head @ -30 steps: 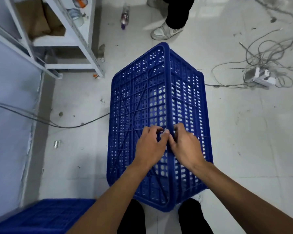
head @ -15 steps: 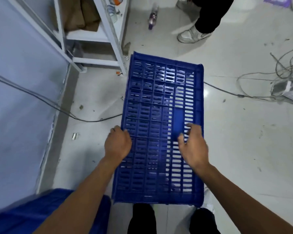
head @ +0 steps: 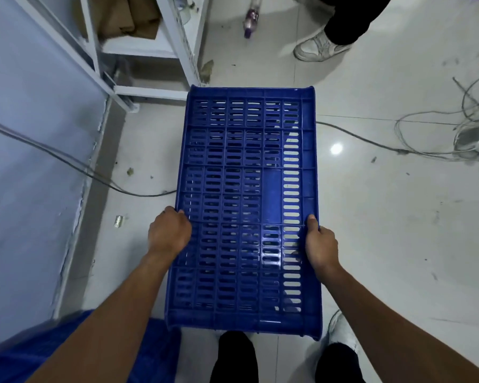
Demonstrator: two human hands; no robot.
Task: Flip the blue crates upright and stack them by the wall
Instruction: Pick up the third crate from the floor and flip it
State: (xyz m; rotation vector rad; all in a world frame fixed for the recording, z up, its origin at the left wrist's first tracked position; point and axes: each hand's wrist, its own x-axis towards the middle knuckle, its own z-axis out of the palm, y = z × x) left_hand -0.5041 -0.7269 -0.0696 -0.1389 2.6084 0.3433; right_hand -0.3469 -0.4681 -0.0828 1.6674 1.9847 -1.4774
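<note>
A blue slotted crate (head: 246,167) is held in front of me above the floor, one long slotted side facing up at the camera. My left hand (head: 169,234) grips its left edge, and my right hand (head: 320,246) grips its right edge, thumb on top. A second blue crate (head: 75,352) shows at the bottom left beside the wall (head: 31,150), partly hidden by my left forearm.
A white metal shelf rack (head: 150,51) stands at the wall, top left. Another person's legs and white shoe (head: 320,47) are ahead. A bottle (head: 250,20) lies on the floor. Cables and a power strip (head: 476,136) spread at right; one cable (head: 100,175) runs under the crate.
The crate has turned from standing on a corner edge to its slotted side facing me. My hands slid from the middle ridge out to the left and right edges.
</note>
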